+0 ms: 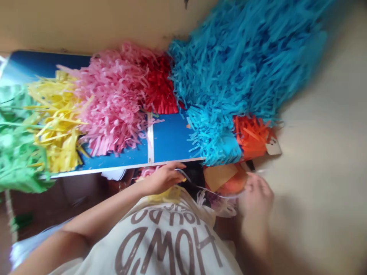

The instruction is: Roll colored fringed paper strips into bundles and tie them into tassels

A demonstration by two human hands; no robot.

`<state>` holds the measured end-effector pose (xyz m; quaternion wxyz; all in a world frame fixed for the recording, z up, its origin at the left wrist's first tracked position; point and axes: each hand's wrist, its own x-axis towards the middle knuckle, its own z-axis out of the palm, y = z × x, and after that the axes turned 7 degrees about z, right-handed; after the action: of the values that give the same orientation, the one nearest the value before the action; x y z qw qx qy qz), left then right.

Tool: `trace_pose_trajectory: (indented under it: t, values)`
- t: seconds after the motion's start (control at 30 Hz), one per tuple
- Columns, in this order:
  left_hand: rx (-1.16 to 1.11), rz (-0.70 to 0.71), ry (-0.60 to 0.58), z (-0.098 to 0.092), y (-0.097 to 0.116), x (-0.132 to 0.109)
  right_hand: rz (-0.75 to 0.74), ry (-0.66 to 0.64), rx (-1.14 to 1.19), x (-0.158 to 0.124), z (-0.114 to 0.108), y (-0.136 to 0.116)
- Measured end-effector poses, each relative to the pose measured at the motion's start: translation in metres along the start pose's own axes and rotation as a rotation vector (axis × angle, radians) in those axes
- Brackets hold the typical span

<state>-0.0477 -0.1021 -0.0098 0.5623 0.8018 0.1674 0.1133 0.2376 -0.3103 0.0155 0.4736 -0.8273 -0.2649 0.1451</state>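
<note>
My left hand (166, 177) is near the table's front edge, its fingers closed on one end of a thin pale strip (212, 192). The strip sags across to my right hand (258, 189), which is blurred and pinches its other end. Between the hands, below the table edge, are an orange piece (233, 183) and a tan piece (219, 176). Just past them, on the table, lie a bright blue fringed bundle (220, 141) and an orange fringed bundle (252, 137).
On the blue table (172, 133) lie green (20, 145), yellow (60, 126), pink (114, 103) and red (160, 88) fringed bundles. A large blue fringed heap (229, 65) stands at the back. A wall (323, 160) is on the right.
</note>
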Motion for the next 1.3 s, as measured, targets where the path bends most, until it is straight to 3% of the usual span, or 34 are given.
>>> trace_pose_trajectory:
  t: [0.03,0.1,0.2,0.3,0.53,0.87,1.0,1.1,1.2,1.3]
  values:
    - [-0.149,-0.043,0.111,-0.001,0.008,0.002,0.023,-0.058,-0.003,-0.008,0.027,-0.014]
    - [-0.521,-0.241,0.306,-0.003,0.017,0.007,-0.082,-0.243,-0.013,-0.023,0.077,-0.045]
    - [-0.976,-0.438,0.478,-0.007,0.02,0.007,-0.263,-0.418,0.009,-0.037,0.125,-0.081]
    - [-1.121,-0.417,0.587,-0.012,0.018,0.0,-0.367,-0.464,0.015,-0.04,0.142,-0.097]
    - [-1.2,-0.376,0.685,-0.021,0.016,-0.014,-0.401,-0.366,-0.032,-0.042,0.141,-0.098]
    - [-1.165,-0.308,0.647,-0.016,0.009,-0.013,-0.391,-0.421,-0.002,-0.047,0.14,-0.099]
    - [-1.056,-0.247,0.589,-0.014,0.011,-0.013,-0.417,-0.557,-0.034,-0.042,0.142,-0.096]
    - [-0.836,-0.17,0.519,-0.012,0.014,-0.014,-0.377,-0.651,-0.114,-0.038,0.15,-0.095]
    - [-0.416,-0.126,0.49,-0.008,0.017,-0.016,-0.292,-0.726,-0.148,-0.039,0.158,-0.095]
    - [-0.104,-0.111,0.442,-0.006,0.021,-0.017,-0.27,-0.707,-0.119,-0.04,0.16,-0.092]
